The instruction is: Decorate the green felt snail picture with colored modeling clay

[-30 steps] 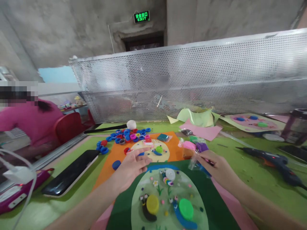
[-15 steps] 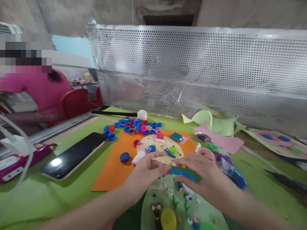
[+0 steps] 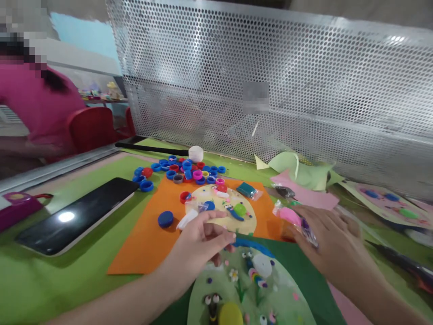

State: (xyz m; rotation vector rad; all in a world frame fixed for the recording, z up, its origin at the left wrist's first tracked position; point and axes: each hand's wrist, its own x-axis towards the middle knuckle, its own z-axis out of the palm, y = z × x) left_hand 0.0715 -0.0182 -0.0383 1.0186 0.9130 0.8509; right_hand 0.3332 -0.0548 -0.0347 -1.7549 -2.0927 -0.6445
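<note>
My left hand (image 3: 203, 239) hovers at the top edge of a pale green oval collage (image 3: 270, 289) with clay flowers and bottle-cap figures, thumb and forefinger pinched together; what they hold is too small to make out. A blue clay strip (image 3: 252, 243) curves along that edge. My right hand (image 3: 331, 243) lies palm down, fingers stretched, on clear packets of coloured clay, next to a pink clay packet (image 3: 287, 214). The collage lies on a dark green sheet (image 3: 297, 259).
An orange sheet (image 3: 149, 243) carries a yellow oval collage (image 3: 225, 212) and a teal clay packet (image 3: 248, 190). Several bottle caps (image 3: 182, 169) lie behind it, a dark tablet (image 3: 74, 216) to the left, a glue gun (image 3: 402, 264) to the right. A perforated metal screen (image 3: 270, 90) closes the back. A person in pink (image 3: 34, 104) sits at far left.
My right hand has left the blue strip at the collage's edge and moved right onto the clay packets. My left hand stays by the collage's top edge. The view has tilted down.
</note>
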